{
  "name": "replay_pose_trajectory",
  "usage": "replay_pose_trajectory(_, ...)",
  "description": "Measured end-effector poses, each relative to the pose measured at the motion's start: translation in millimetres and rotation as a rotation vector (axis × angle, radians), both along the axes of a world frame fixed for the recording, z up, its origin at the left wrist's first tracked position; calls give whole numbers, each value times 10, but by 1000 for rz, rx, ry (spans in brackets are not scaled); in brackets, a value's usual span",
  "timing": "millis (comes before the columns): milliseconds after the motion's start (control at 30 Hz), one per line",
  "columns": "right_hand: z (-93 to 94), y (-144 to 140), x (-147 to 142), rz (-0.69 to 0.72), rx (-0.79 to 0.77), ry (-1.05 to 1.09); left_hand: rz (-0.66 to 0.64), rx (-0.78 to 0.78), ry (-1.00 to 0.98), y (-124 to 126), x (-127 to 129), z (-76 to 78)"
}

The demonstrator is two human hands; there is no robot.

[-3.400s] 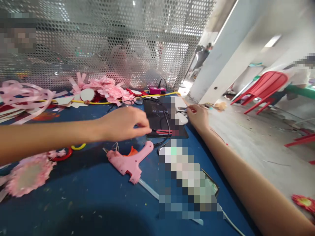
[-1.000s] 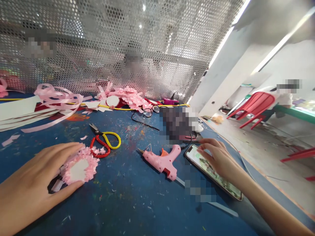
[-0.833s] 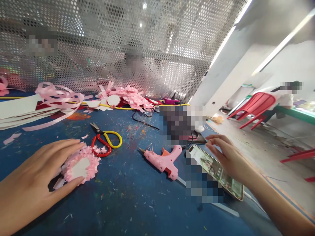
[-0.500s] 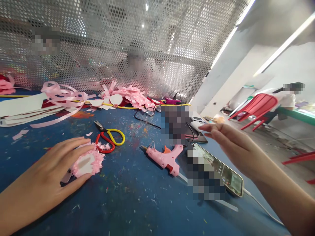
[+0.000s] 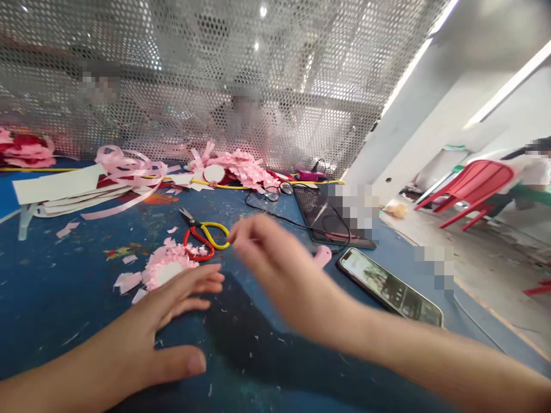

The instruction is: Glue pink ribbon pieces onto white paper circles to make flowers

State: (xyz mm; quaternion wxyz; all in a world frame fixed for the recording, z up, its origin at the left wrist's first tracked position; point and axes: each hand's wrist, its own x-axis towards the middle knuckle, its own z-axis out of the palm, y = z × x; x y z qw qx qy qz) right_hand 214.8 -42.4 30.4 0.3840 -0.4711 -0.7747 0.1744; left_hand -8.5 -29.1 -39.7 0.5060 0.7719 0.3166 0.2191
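My left hand point(image 5: 166, 324) lies flat on the blue table point(image 5: 64, 287), fingers spread, its fingertips right beside a pink fringed paper flower point(image 5: 166, 269) with a white round centre. My right hand point(image 5: 275, 264) hovers blurred over the middle of the table, fingers loosely apart and holding nothing, close to the red and yellow scissors point(image 5: 205, 235). It hides most of the pink glue gun point(image 5: 322, 255), of which only the handle end shows.
A smartphone point(image 5: 390, 285) with a lit screen lies at the right, a black tablet point(image 5: 331, 215) with cables behind it. Pink ribbon point(image 5: 124, 166), white card strips point(image 5: 60, 183) and more pink flowers point(image 5: 241, 163) line the perforated metal screen point(image 5: 215, 86). Red chair point(image 5: 469, 183) at right.
My right hand left the phone and swept left across the table to the scissors. My left hand slid off the pink flower and now rests flat beside it.
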Motion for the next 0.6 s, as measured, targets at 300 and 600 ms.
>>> replay_pose_trajectory(300,-522,-243,87,-10,674,-406,-91,-667,-238,42,608,209)
replay_pose_trajectory(600,-634,-277,397,-83,730,-238,-221,-742,-154,108,839,206)
